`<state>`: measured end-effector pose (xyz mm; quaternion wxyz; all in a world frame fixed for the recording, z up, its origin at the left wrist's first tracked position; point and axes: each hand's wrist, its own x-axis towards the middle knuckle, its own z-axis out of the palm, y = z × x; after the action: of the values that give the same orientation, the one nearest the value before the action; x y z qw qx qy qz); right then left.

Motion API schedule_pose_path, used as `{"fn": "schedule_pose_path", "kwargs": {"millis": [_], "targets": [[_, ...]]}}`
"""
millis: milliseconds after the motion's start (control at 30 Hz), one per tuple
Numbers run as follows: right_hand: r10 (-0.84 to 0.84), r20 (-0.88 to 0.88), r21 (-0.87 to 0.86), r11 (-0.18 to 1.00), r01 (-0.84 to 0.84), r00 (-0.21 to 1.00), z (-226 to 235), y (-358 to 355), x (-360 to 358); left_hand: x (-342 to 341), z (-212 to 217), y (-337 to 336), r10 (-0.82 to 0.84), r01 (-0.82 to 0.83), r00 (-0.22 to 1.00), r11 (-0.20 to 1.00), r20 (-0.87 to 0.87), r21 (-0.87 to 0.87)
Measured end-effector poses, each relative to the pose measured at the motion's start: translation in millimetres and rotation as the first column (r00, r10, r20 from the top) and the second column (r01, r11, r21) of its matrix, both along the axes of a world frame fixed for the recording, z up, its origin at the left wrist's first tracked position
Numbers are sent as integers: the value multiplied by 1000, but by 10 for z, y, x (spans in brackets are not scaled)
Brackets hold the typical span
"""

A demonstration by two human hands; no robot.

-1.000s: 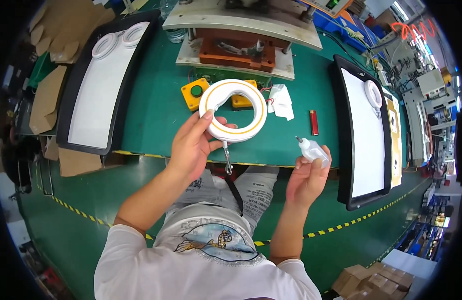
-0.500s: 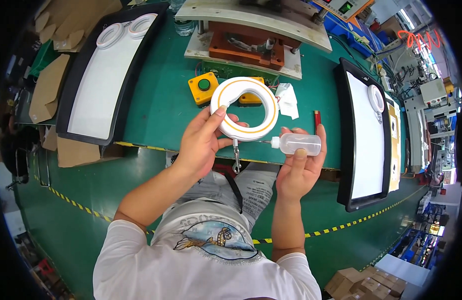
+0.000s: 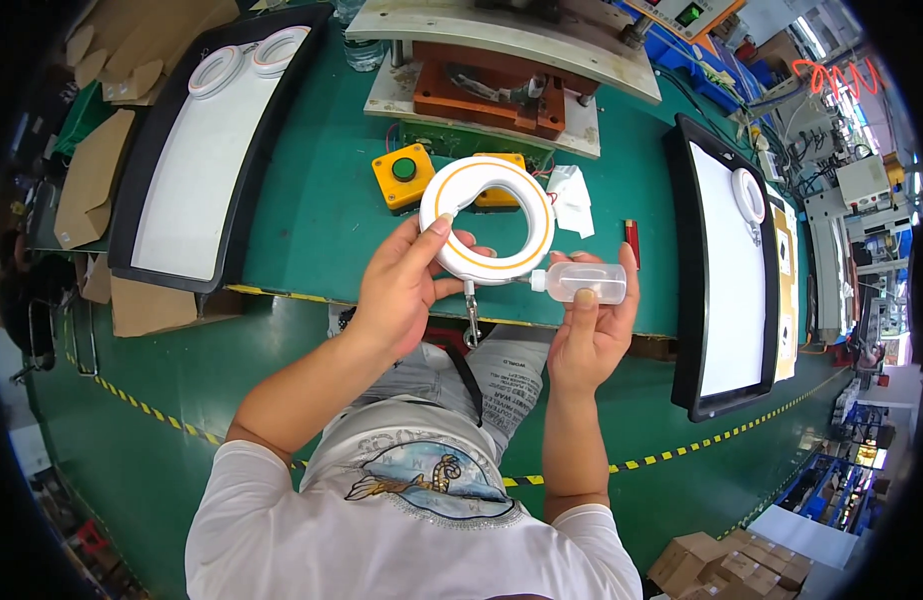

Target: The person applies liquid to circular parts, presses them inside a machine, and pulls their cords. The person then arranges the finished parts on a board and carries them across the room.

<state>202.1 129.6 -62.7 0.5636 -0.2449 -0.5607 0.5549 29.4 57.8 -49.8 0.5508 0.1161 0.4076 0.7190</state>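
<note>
My left hand (image 3: 404,285) grips a white ring with an orange line around its face (image 3: 530,262) by its left side, thumb on top and fingers reaching through the hole. A small metal clasp (image 3: 472,318) hangs from the ring's near edge. In my right hand (image 3: 592,340) lies a translucent squeeze bottle (image 3: 600,284), tipped on its side, holding some clear liquid. Its thin nozzle points left, at the ring's lower right edge; whether the tip touches is too small to tell.
Behind the ring stand yellow button boxes (image 3: 390,190) and a metal press (image 3: 522,130). A white paper scrap (image 3: 572,205) and a red lighter-like object (image 3: 632,238) lie to the right. Black-rimmed trays holding more rings flank the bench, left (image 3: 177,215) and right (image 3: 722,300).
My right hand has brought the bottle left and slightly up, so its nozzle is closer to the ring. The left hand and ring have barely moved.
</note>
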Motion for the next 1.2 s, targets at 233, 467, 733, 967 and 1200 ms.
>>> {"fn": "schedule_pose_path", "kwargs": {"millis": [233, 467, 733, 967, 1200], "targets": [[13, 34, 9, 1000, -13, 999, 45, 22, -6, 4, -16, 5, 4, -4, 1000, 1000, 21, 0], [12, 43, 9, 1000, -12, 999, 75, 21, -21, 5, -33, 12, 4, -4, 999, 1000, 32, 4], [3, 49, 24, 1000, -4, 999, 59, 18, -26, -1, -32, 3, 0, 0, 999, 1000, 37, 4], [14, 54, -1, 1000, -14, 998, 58, 16, -13, -8, -37, -4, -5, 4, 999, 1000, 40, 10], [-36, -71, -19, 999, 35, 997, 205, 80, 108, -95, -58, 4, -4, 5, 998, 1000, 70, -16]]}}
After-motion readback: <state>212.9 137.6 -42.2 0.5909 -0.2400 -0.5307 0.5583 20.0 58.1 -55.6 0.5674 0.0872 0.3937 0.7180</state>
